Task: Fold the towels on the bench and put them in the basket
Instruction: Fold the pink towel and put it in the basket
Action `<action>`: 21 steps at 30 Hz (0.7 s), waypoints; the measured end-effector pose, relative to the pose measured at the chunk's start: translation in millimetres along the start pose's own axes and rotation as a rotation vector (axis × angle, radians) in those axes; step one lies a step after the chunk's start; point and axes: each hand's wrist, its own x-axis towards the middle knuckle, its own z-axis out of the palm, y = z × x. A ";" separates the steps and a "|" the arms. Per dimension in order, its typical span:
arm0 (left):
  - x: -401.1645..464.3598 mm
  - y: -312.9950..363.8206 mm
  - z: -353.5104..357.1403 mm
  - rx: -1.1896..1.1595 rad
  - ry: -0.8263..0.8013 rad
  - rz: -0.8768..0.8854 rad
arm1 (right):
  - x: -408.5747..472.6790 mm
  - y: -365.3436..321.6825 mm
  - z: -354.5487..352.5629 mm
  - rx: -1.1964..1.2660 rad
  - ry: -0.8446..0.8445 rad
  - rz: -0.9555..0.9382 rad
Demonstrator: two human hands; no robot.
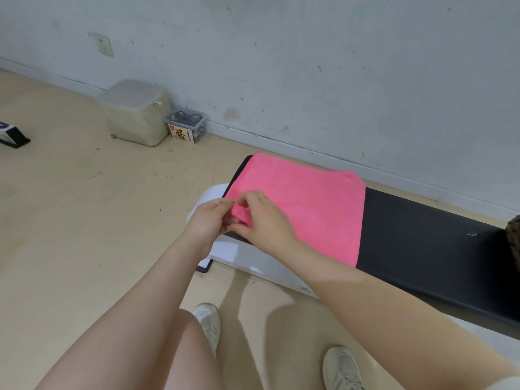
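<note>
Pink terry cloth lies spread flat over the left end of the black bench [427, 249], and that towel [304, 204] is what we have in hand. Both hands meet at its near-left corner: our left hand [206, 220] and right hand [261, 220] each pinch the cloth there, fingers curled round a small raised tuck of fabric, so neither is spread wide. From that grip the rest of the towel runs away to the right and toward the wall, its far edge well apart from our fingers. It looks nearly square, so we cannot tell a long axis with any confidence. Neither hand is clearly nearer; they touch at the same corner. We judge that the fold turns on carrying this corner across to the opposite side, which means a reach rightward. At the right edge of the view a dark woven shape [515, 237] may be the basket, though too little shows to say.
</note>
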 end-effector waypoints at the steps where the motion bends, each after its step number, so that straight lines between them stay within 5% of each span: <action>1: -0.4 1.2 -1.2 -0.024 -0.010 0.007 | 5.4 -2.5 3.7 0.014 0.047 0.012; 7: 13.3 -19.7 -11.9 0.138 0.340 0.019 | 18.1 5.7 17.8 0.320 0.168 0.202; 11: 22.3 -36.2 -13.4 0.207 0.320 -0.030 | 15.4 12.0 15.6 0.429 0.296 0.309; 18: 27.7 -33.9 -8.9 0.487 0.347 0.159 | 18.7 -11.3 13.5 0.202 0.353 0.238; 21: 20.2 -27.0 -3.0 0.392 0.304 0.212 | 25.0 -15.8 2.8 0.124 0.452 0.257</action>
